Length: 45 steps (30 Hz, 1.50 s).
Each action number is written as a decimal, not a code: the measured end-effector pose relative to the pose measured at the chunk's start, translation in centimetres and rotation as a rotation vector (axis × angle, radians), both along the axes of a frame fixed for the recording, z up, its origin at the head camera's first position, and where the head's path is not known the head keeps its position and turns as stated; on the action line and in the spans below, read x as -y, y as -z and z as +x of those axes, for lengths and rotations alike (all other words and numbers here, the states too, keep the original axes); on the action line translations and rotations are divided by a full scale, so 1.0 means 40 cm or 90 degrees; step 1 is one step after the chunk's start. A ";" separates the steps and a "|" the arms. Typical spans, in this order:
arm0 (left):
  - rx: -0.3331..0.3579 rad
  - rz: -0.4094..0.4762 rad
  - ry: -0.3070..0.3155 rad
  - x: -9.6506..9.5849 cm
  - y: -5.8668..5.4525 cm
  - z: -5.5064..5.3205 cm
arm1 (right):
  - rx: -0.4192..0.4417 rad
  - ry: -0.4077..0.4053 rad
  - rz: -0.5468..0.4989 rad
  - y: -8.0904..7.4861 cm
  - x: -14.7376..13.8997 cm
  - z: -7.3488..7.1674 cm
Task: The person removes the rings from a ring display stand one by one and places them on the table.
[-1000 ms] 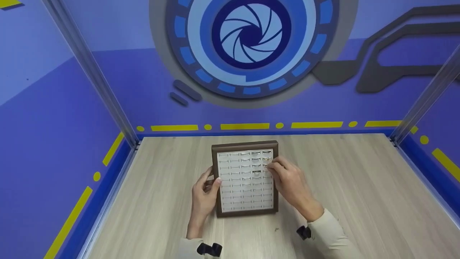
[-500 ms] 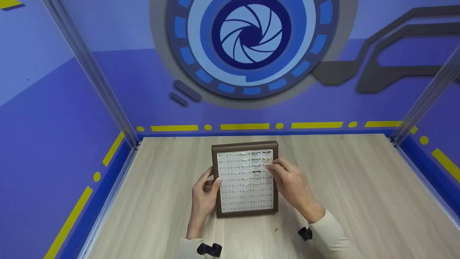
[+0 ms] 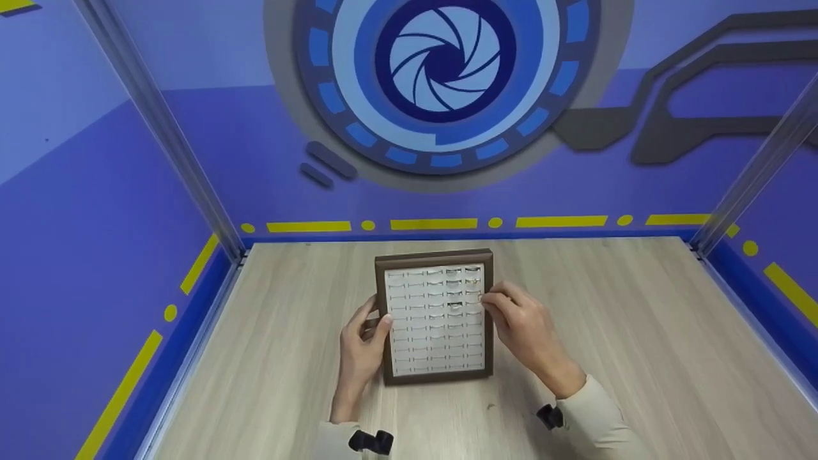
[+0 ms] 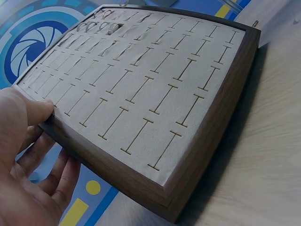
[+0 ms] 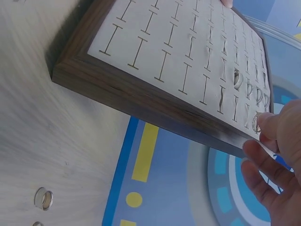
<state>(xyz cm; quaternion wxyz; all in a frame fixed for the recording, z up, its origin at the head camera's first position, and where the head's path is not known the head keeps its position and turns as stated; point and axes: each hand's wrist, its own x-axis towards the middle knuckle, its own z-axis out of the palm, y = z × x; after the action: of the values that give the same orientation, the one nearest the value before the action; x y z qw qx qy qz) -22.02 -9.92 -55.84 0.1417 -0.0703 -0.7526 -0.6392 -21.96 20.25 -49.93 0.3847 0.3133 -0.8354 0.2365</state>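
Note:
A brown-framed ring display tray (image 3: 380, 275) stands tilted up on the wooden table, its pale pad cut with rows of slots. Several rings sit in slots toward its upper right, among them a silver ring (image 5: 238, 79). My left hand (image 3: 361, 348) grips the tray's left side, thumb on the front edge and fingers behind. At the right edge, my right hand (image 3: 521, 322) pinches a ring (image 5: 256, 122) between thumb and finger, just off the pad's face in the upper rows. The fingertips partly cover that ring.
A loose silver ring (image 5: 43, 198) lies on the table, with another ring (image 5: 37, 224) partly cut off by the frame's edge. Blue printed panels (image 3: 211, 160) wall in the table at the back and both sides.
My right hand has drawn slightly to the right, away from the slots, with the ring at its fingertips. The left hand and tray stay in place.

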 end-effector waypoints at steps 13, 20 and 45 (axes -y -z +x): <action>0.002 0.002 -0.005 -0.002 -0.003 -0.001 | -0.007 0.018 -0.013 0.004 -0.035 0.005; 0.011 0.001 0.001 -0.002 -0.005 0.000 | 0.022 0.032 -0.006 0.019 -0.068 0.011; 0.012 -0.012 -0.011 -0.002 -0.002 0.000 | 0.038 0.110 0.038 0.079 -0.203 0.037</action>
<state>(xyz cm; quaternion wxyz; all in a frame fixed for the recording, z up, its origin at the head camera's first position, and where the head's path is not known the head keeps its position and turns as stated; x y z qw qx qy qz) -22.01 -9.83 -55.77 0.1392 -0.0588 -0.7604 -0.6316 -20.47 28.38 -53.08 0.3690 0.2440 -0.8772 0.1865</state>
